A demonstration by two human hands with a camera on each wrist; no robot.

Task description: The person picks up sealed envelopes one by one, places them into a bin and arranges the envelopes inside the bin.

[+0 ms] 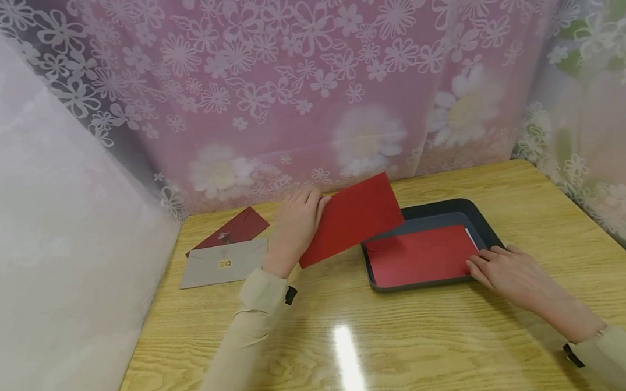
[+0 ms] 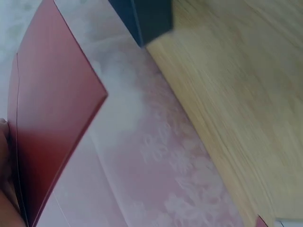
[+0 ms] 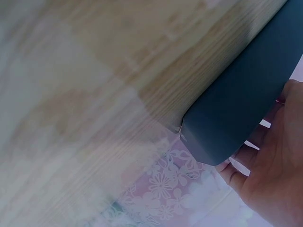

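Note:
My left hand (image 1: 295, 225) grips a bright red envelope (image 1: 357, 217) by its left side, tilted up over the table left of the tray. In the left wrist view this envelope (image 2: 57, 94) shows a flap line along one edge, and only a bit of the fingers shows. A dark grey rectangular tray (image 1: 462, 205) lies to the right. Inside it is another red envelope (image 1: 420, 255), with a white edge showing at its right end. My right hand (image 1: 510, 274) holds the tray's front right corner, its fingers at the rim in the right wrist view.
On the left of the table (image 1: 403, 343), a grey envelope (image 1: 206, 267) with a small gold mark overlaps a dark red envelope (image 1: 241, 226). Floral pink cloth (image 1: 288, 103) hangs along the table's back edge, with pale cloth at both sides.

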